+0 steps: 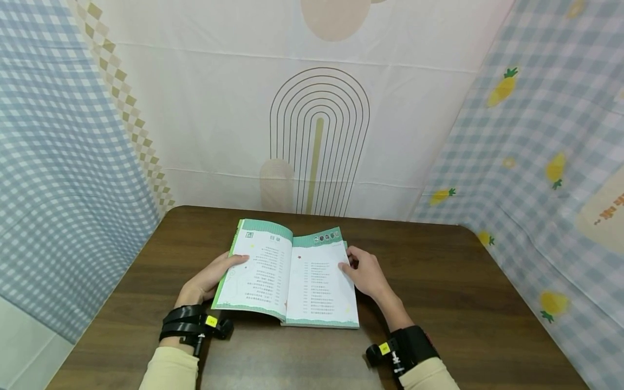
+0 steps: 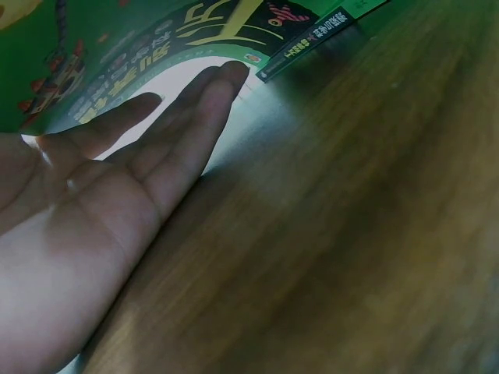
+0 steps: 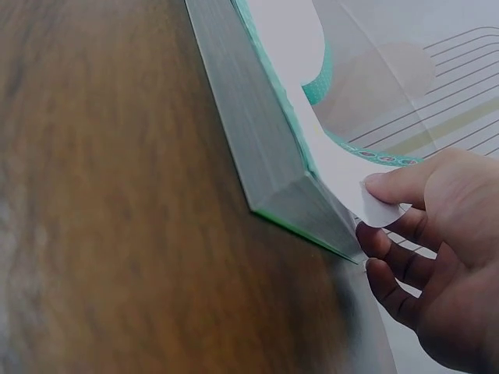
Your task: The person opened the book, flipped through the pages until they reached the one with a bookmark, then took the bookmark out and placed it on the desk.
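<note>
An open book [image 1: 319,292] with green-bordered pages of printed text lies on the wooden table, its left half lifted and curved. My left hand [image 1: 207,279] holds the left side, thumb over the page edge and fingers behind the green cover [image 2: 47,47]. In the left wrist view those fingers [image 2: 183,128] reach along under the cover, fairly straight. At the right edge, my right hand [image 1: 369,275] pinches a white page [image 3: 378,209] between thumb and forefinger. That page bends up from the thick block of pages [image 3: 242,117], and the other fingers curl beside the book's corner.
The brown wooden table [image 1: 439,287] extends around the book on all sides. A pale patterned cloth [image 1: 214,119] hangs behind it, with blue checked cloths at left [image 1: 73,135] and right [image 1: 517,173]. Black camera straps [image 1: 182,322] circle both wrists.
</note>
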Demonstrator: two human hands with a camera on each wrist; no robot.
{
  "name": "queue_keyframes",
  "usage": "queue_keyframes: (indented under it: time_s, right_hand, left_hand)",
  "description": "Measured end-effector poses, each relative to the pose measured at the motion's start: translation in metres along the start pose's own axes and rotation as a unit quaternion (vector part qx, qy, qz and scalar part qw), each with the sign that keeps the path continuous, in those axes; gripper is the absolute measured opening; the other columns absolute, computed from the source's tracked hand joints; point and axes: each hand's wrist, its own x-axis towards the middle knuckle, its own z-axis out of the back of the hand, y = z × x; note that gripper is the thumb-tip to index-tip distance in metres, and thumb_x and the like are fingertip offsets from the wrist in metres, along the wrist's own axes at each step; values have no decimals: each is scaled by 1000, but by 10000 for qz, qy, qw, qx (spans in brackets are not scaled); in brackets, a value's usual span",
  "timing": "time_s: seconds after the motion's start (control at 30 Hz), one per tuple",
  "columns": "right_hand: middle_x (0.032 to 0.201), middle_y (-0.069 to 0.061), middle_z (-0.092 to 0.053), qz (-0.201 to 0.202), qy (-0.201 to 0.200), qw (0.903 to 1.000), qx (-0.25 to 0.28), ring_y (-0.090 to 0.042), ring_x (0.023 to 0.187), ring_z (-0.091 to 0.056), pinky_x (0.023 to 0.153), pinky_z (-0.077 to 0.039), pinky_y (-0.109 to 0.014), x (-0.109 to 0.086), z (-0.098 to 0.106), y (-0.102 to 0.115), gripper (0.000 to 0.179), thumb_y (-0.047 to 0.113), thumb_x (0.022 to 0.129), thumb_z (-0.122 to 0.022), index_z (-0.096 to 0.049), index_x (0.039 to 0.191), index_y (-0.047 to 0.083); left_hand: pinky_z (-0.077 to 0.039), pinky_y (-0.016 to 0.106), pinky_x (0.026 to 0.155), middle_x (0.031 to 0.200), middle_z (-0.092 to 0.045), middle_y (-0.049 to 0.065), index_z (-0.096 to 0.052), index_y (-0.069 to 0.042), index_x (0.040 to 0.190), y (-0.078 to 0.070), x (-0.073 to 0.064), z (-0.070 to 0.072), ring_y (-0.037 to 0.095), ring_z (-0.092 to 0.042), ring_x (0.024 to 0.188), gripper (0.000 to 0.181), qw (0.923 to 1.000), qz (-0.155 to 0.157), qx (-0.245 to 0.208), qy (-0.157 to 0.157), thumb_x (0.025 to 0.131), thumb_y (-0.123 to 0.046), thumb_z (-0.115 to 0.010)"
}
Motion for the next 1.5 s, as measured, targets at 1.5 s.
queue_keyframes:
  time_s: [1.5]
  right_hand:
    - [91,-3,-62,-130,148,9998,13,-21,84,-56,71,-48,-34,0,1,-1,16,13,99,-77,-69,112,10]
  left_hand:
    - [-65,37,75,113,-76,10,-33,-8,160,0,0,1,24,-78,93,63,10000,-4,1,26,110,-36,-58]
